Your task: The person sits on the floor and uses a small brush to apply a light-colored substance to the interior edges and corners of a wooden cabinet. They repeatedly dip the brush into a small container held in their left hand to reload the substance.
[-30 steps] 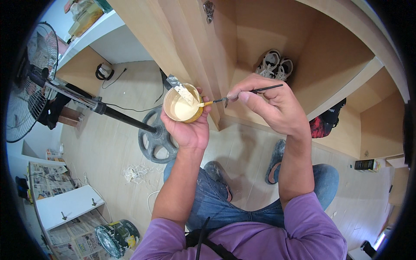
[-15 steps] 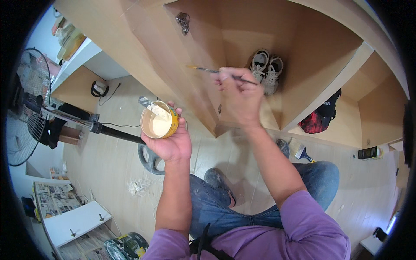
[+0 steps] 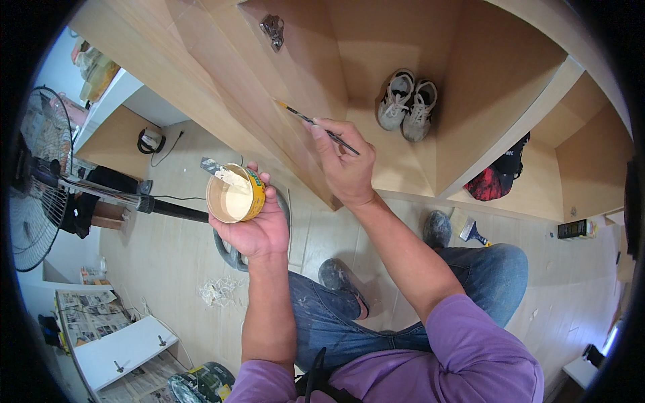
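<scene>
My left hand (image 3: 259, 225) is wrapped round a small yellow tub (image 3: 255, 195), tilted so that its cream-coloured paste (image 3: 236, 203) shows. A putty knife (image 3: 216, 167) smeared with the paste leans on the tub's rim. Between the fingers of my right hand (image 3: 348, 164) is a thin artist's paintbrush (image 3: 336, 139) with a dark handle and a yellowish tip. That tip is at the front edge of a wooden cabinet side panel (image 3: 235, 104); whether it touches, I cannot tell. A metal hinge (image 3: 273, 32) sits on the panel's inner face.
White sneakers (image 3: 408, 107) and a dark cap (image 3: 510, 161) are in the cabinet compartments. A wide flat paintbrush (image 3: 474, 232) and a dark box (image 3: 573, 229) lie on the floor. At left stands a fan (image 3: 47, 174); below it, a white board (image 3: 127, 349) rests over newspapers.
My right hand has moved left and a little down with the paintbrush, its tip now at the panel edge. The tub in my left hand has shifted slightly left.
</scene>
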A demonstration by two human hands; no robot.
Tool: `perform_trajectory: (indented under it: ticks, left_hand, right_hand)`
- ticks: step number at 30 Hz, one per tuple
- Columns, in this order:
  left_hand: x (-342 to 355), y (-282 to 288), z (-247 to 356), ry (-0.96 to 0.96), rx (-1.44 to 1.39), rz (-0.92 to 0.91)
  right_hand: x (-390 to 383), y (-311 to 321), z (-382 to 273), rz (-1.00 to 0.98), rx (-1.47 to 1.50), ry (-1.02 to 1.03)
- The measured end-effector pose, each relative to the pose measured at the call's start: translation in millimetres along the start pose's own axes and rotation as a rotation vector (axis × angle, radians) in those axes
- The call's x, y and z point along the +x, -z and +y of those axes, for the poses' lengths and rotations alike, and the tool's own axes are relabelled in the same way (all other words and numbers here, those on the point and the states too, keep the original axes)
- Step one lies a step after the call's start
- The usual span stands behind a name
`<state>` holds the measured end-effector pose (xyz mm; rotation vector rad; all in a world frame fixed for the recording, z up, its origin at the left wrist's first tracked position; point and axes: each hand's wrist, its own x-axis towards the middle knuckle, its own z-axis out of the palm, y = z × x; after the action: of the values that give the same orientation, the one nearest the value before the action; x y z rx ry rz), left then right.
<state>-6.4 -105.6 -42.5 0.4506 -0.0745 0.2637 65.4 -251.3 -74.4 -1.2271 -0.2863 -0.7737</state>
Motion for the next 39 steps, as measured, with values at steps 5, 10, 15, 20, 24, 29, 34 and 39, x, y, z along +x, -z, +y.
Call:
perform_trajectory:
  ticks: [5, 10, 15, 20, 24, 29, 34, 39]
  left_hand:
    - [1, 1, 1, 0.005, 0.005, 0.0]
    - [1, 1, 1, -0.001, 0.008, 0.008]
    - [1, -1, 0, 0.0, 0.007, -0.004]
    - [0, 0, 2, -0.003, 0.005, 0.006]
    - [-1, -2, 1, -0.001, -0.001, 0.0]
    - [0, 0, 3, -0.004, 0.004, -0.013]
    - [0, 0, 2, -0.009, 0.009, -0.016]
    - [1, 3, 1, -0.006, -0.003, -0.019]
  right_hand:
    - [-3, -3, 7, 0.006, -0.054, 0.024]
    - [-15, 6, 14, -0.018, -0.151, -0.007]
    - [-9, 7, 6, -0.025, -0.193, 0.049]
    - [19, -12, -20, -0.027, -0.189, 0.156]
    - [39, -25, -32, -0.003, -0.095, 0.21]
    - [25, -16, -21, -0.024, -0.132, 0.157]
    - [-3, 5, -3, -0.046, -0.214, 0.051]
    - [8, -2, -13, -0.044, -0.174, 0.085]
